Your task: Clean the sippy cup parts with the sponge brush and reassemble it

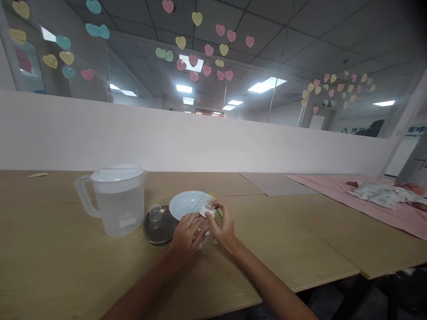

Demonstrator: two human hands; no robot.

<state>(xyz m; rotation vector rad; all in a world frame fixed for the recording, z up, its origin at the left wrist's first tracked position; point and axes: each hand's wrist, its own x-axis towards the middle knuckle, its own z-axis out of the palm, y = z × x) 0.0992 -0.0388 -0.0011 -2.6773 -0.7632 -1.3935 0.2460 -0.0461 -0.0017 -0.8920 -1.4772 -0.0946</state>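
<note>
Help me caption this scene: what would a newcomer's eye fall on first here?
Probably the large translucent pitcher at the left of the table. Next, near the middle, the left hand and right hand on a white-collared bottle, beside a white dish. Above the white wall, pastel heart-shaped notes dot the glass.

Wood-toned table point(283, 240), pitcher point(120, 211), round tray point(167, 230), pink cloth point(328, 186)

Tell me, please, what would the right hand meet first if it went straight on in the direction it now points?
The right hand touches the baby bottle, so that comes first; beyond it, probably the white bowl, though depth is unclear.
</note>
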